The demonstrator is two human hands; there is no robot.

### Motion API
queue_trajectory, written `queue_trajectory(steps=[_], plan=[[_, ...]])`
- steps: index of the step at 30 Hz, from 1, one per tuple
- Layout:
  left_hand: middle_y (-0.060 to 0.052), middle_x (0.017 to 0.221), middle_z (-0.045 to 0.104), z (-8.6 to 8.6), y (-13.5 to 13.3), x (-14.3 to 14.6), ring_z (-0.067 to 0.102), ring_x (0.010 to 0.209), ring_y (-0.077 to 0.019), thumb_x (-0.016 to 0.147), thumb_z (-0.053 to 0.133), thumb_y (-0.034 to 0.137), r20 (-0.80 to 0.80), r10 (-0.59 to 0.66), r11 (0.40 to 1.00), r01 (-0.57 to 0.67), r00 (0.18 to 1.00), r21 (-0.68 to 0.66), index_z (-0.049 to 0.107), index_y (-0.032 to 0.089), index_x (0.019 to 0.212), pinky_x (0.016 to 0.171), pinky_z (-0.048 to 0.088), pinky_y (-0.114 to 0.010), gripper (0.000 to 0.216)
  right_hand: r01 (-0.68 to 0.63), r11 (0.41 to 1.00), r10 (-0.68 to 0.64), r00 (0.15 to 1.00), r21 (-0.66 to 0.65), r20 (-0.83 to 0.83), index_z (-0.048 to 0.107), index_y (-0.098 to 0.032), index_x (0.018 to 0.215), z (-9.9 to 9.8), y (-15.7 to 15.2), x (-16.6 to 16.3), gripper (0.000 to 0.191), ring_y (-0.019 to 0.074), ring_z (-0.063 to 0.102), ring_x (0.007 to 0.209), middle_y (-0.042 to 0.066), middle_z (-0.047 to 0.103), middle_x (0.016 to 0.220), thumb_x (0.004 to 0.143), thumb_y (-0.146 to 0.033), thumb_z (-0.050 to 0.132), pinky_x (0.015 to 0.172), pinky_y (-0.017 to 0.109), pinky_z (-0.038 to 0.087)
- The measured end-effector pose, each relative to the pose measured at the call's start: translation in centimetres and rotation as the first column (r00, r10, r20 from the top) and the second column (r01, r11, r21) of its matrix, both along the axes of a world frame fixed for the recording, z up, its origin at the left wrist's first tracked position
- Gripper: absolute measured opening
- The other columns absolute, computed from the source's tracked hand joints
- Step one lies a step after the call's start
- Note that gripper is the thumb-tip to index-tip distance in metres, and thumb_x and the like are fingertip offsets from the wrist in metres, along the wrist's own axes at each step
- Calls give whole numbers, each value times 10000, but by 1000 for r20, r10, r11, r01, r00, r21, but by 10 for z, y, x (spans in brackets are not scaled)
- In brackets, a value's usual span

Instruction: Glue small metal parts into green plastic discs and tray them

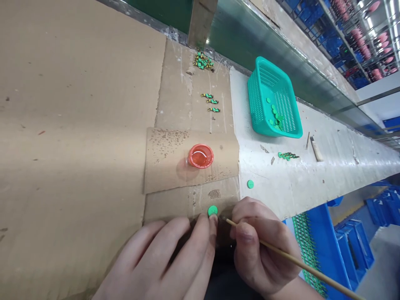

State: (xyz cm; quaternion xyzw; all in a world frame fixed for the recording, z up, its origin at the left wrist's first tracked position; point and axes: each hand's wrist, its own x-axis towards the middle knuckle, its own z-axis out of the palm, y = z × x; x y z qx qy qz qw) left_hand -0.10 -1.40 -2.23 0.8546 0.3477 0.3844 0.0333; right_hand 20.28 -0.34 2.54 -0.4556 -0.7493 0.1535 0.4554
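My left hand [168, 258] lies low at the table's near edge, fingers together, with a round green button [213, 210] held at its fingertips. My right hand [262, 246] is closed on a thin wooden stick [293, 262], whose tip points at the spot just right of the button. A small red cap [201, 156] holding clear liquid sits on a cardboard sheet [168, 162] a little beyond the hands. Another green button [250, 183] lies loose on the white table top [312, 179].
A teal plastic basket [268, 79] with several green buttons stands at the back right. Small green and gold pieces lie in a row [211, 101], in a pile [203, 61] and beside the basket [288, 156]. Blue bins [384, 208] stand below the table edge.
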Motion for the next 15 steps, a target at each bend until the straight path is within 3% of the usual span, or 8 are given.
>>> queue_trajectory(steps=[4,8,15], plan=[[-71,1276,844,-3,-2,1,669,1096,-298,1083,704,101,1,12,1000,-12,1000,-4,835,99,1256,932,498,-522,217,67,997,-64,994,36,-91,646,-223,1101,5,10,1,194,140,623,610,-24,663,798,1143,-49,572,523,301,552],[-71,1193,848,-2,-1,5,671,1065,-293,1043,776,108,13,45,998,-46,999,41,841,59,1260,913,514,-513,232,68,995,-53,981,74,-187,674,-214,1059,17,40,-5,173,133,698,649,-28,683,803,1139,-64,642,573,286,591],[-54,1158,805,-6,1,8,678,1047,-270,1014,758,64,18,93,990,-95,995,107,860,87,1206,900,518,-493,219,89,995,-92,991,-34,-100,605,-244,883,14,80,-22,306,97,658,656,-61,673,784,1123,-173,780,599,257,515]])
